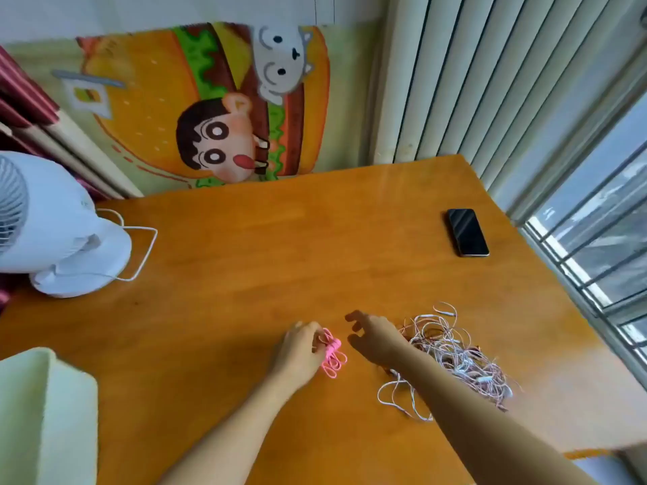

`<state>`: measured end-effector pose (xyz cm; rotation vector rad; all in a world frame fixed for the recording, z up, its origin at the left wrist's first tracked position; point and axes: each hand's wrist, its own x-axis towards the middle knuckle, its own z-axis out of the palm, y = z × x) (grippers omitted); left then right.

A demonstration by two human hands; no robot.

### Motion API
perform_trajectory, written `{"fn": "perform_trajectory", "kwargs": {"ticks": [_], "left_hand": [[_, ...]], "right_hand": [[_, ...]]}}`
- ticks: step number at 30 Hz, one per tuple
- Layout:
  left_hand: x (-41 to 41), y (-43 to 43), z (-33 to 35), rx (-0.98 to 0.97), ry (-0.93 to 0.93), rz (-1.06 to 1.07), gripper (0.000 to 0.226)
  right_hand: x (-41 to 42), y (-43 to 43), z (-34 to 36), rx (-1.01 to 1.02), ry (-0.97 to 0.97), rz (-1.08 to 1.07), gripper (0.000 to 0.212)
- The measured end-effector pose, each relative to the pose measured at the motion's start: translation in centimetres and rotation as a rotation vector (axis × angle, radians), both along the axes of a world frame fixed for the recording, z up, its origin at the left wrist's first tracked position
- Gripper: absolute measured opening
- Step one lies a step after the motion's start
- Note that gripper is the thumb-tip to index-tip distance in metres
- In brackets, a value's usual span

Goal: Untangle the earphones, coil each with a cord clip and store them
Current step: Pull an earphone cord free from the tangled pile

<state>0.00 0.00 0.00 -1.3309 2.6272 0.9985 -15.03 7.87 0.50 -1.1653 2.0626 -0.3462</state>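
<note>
**Task things**
- Tangled heap of thin white and pinkish earphone cords [455, 355]: lies on the table just right of the right hand [374, 336]. Loose, with many crossed loops and small dark red bits among them. One white loop trails out toward the person's side. The right forearm crosses in front and hides the heap's near-left part.
- Small coiled bundle of bright pink cord [332, 357]: neat flat loops cinched across the middle by a pink band. Lies between the two hands, touching the left hand [301, 348].

**Hands**
- Left hand: fingertips curled onto the far end of the pink bundle, pinching it. The bundle's near end rests on the table.
- Right hand: fingers spread and loosely bent, nothing in them, in shadow at the heap's left edge. Cannot tell whether it touches the tabletop.

**Surroundings**
- Orange-brown varnished wooden table [280, 239]: carries everything.
- Cartoon hamburger wall poster [210, 106]: well beyond both hands.
- White round-headed electric desk fan [52, 236]: far left of the left hand, at the table's edge.
- Pale green boxy container [45, 414]: near left, well apart from the left forearm, blurred.
- Black flat smartphone [467, 232]: screen dark, beyond and right of the right hand, apart from the heap.
- Thin white power cable [141, 253]: looped on the tabletop beside the fan's base.
</note>
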Motion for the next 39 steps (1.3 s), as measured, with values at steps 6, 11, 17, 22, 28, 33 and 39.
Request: {"fn": "perform_trajectory", "kwargs": {"ticks": [6, 11, 17, 22, 28, 33, 39], "left_hand": [[-0.4, 1.5, -7.1, -0.131, -0.145, -0.019, 0.061], [0.9, -0.6, -9.1, -0.265, 0.012, 0.047, 0.032], [6.4, -6.1, -10.0, -0.517, 0.088, 0.299, 0.026], [9.2, -6.0, -11.3, -0.493, -0.049, 0.289, 0.03], [10.7, -1.2, -11.1, -0.513, -0.105, 0.307, 0.056], [9.2, 3.4, -9.1, -0.547, 0.128, 0.157, 0.029], [5.1, 8.8, -8.9, -0.397, 0.338, -0.138, 0.018]], "right_hand": [[2.0, -0.5, -7.4, -0.081, -0.041, -0.109, 0.039], [2.7, -2.1, -10.5, -0.281, 0.004, -0.114, 0.03], [4.3, -4.5, -11.0, -0.413, 0.001, -0.001, 0.027], [6.6, -4.6, -11.1, -0.395, 0.075, 0.172, 0.025], [9.1, 0.1, -10.3, -0.462, 0.124, 0.184, 0.028], [7.2, 5.2, -7.5, -0.673, 0.191, 0.027, 0.022], [1.5, 12.5, -6.4, -0.666, 0.441, -0.285, 0.017]]}}
